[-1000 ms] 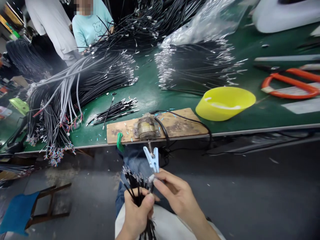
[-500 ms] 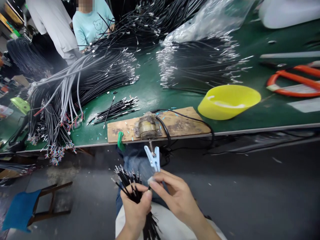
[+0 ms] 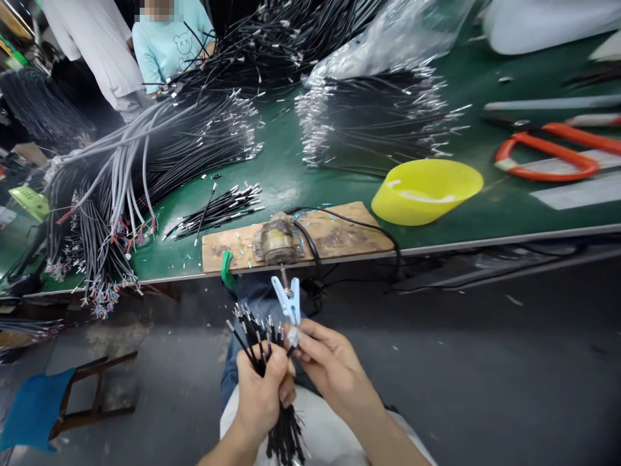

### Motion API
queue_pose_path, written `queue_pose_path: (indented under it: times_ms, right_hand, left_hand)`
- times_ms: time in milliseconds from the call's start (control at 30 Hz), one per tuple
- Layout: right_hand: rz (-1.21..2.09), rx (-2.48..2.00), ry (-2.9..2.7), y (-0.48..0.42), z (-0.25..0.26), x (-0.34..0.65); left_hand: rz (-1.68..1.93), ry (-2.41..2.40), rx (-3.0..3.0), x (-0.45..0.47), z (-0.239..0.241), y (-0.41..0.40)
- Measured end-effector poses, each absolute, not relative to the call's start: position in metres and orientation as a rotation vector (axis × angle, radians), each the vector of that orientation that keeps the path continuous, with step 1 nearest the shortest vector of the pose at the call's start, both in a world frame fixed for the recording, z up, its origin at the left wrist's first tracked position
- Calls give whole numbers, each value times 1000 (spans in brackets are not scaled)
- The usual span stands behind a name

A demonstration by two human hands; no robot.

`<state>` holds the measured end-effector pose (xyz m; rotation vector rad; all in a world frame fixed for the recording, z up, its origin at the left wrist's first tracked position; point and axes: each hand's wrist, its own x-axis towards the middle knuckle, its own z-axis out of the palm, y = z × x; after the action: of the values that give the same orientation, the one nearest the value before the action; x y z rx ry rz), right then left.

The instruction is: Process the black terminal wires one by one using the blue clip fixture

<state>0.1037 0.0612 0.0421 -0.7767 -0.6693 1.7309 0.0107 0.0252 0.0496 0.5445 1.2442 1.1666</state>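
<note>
My left hand [image 3: 262,395] is closed round a bundle of short black wires [image 3: 255,333], whose stripped tips fan upward. My right hand [image 3: 327,366] pinches the tip of one wire from that bundle, just below a light blue clip [image 3: 287,301]. The clip hangs from a small motor [image 3: 276,241] mounted on a wooden board [image 3: 339,234] at the table's front edge. Both hands are over my lap, below the table edge.
On the green table [image 3: 291,175] lie large heaps of black and grey cables [image 3: 160,149], a small pile of short wires [image 3: 218,208], a yellow bowl [image 3: 427,191], orange-handled scissors [image 3: 548,155] and a plastic bag. Two people stand at the far left. A blue stool [image 3: 43,408] is on the floor.
The left hand has shifted the bundle slightly and the right hand has closed in on one wire's tip near the clip.
</note>
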Motion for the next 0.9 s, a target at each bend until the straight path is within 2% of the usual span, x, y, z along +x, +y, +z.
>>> queue_pose_path:
  times_ms: [200, 367, 433, 567, 633, 800, 900]
  right_hand:
    - [1515, -810, -981, 65, 44, 116]
    - [1596, -765, -902, 63, 44, 111]
    - [1395, -841, -958, 61, 44, 106]
    - [643, -952, -1262, 58, 44, 103]
    - [504, -926, -1375, 57, 43, 104]
    - [722, -823, -1419, 51, 43, 109]
    - [731, -940, -1327, 54, 43, 110]
  left_hand:
    - [1072, 1282, 631, 3, 54, 27]
    - [1150, 1362, 774, 6, 57, 28]
    - [1194, 1434, 861, 8, 56, 27]
    - [1215, 1560, 909, 12, 52, 26]
    - [1211, 1615, 932, 11, 52, 28]
    - [1277, 1718, 1093, 1, 58, 33]
    - [1269, 1720, 1150, -2, 59, 33]
